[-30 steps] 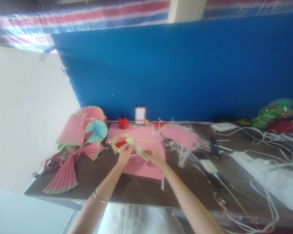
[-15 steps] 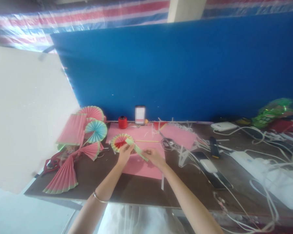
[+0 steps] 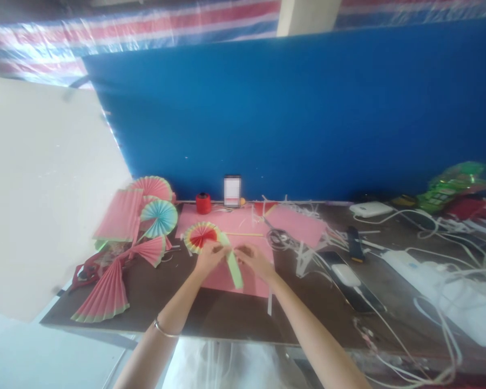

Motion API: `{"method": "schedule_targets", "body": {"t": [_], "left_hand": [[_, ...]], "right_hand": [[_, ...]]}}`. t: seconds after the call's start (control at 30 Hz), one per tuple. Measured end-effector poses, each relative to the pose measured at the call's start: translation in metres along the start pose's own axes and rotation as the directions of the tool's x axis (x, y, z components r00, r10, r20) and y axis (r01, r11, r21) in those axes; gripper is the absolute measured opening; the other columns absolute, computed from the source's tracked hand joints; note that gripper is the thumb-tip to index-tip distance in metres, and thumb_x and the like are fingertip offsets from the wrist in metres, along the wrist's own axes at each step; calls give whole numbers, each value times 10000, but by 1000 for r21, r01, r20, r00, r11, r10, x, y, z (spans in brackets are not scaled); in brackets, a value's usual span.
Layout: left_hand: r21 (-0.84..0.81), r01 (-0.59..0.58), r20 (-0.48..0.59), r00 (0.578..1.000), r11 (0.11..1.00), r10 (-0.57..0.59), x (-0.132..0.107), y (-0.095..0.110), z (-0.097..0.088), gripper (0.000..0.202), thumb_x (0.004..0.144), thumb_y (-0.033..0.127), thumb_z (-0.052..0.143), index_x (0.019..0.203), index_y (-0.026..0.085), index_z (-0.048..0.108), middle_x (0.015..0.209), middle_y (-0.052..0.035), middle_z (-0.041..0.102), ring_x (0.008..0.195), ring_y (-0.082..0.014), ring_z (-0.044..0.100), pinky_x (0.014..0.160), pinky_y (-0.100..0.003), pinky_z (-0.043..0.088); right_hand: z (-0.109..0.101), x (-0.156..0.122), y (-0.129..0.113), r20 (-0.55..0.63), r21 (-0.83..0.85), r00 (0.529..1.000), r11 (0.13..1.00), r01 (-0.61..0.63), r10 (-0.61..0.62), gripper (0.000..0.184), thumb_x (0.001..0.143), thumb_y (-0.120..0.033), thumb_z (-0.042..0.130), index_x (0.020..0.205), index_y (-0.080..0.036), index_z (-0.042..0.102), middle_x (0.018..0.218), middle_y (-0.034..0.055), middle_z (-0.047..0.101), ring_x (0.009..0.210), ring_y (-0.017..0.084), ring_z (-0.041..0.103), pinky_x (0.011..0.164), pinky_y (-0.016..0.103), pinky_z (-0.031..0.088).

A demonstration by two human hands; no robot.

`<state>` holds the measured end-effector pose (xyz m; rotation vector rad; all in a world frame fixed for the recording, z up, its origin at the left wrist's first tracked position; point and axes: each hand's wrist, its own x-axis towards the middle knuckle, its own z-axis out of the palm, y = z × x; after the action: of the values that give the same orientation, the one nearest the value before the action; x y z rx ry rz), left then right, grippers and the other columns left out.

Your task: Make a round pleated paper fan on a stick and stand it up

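Head view: we see two bare hands meet over a pink sheet [image 3: 222,278] on a brown table [image 3: 174,308], w/ a green strip [image 3: 235,270] btwn them. Our L hand [image 3: 211,258] has thumb & fingers pinched at the strip's upper part; our R hand [image 3: 254,261] has its fingertips bunched at the opp. edge, but whether they grip it or only touch we can't tell. The strip slants, its lower end hanging clear of both hands, prob. because only the upper part is being worked. Forearms come in low from either side, likely so that both sets of fingertips can reach the same spot. Just beyond the L hand, a red-and-yellow fan [image 3: 201,233] lies flat, prob. set there to be w/in easy reach; a yellow stick [image 3: 245,235] lies beyond the fingertips. Far L, pink fans [image 3: 109,294] & a blue fan [image 3: 160,218] sit grouped, presumably so the middle has room. At the back, a red spool [image 3: 203,204] stands near a blurred screen [image 3: 232,191], which seems propped to face us. To the R: white scraps [image 3: 303,262], a dark phone [image 3: 368,299] w/ a white block [image 3: 345,276] on it, & tangled cables [image 3: 441,324].
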<state>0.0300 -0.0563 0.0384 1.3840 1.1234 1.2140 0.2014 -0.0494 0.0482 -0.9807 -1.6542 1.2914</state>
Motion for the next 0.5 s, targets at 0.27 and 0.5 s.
{"method": "schedule_targets", "body": {"t": [0.27, 0.5], "left_hand": [[173, -43, 282, 959, 984, -8, -10, 6, 7, 330, 714, 436, 609, 590, 132, 646, 505, 15, 539, 478, -90, 462, 470, -199, 353], [182, -38, 290, 957, 982, -17, -7, 4, 6, 335, 707, 445, 611, 620, 125, 661, 505, 20, 515, 483, -88, 432, 476, -203, 331]], "right_hand": [[-3, 0, -4, -136, -80, 991, 997, -17, 6, 368, 702, -542, 611, 626, -185, 561, 499, -39, 471, 476, 95, 430, 484, 235, 361], [-3, -1, -5, -150, -76, 989, 997, -15, 3, 349, 698, -522, 624, 652, -177, 601, 522, -22, 522, 487, 106, 474, 508, 245, 396]]}}
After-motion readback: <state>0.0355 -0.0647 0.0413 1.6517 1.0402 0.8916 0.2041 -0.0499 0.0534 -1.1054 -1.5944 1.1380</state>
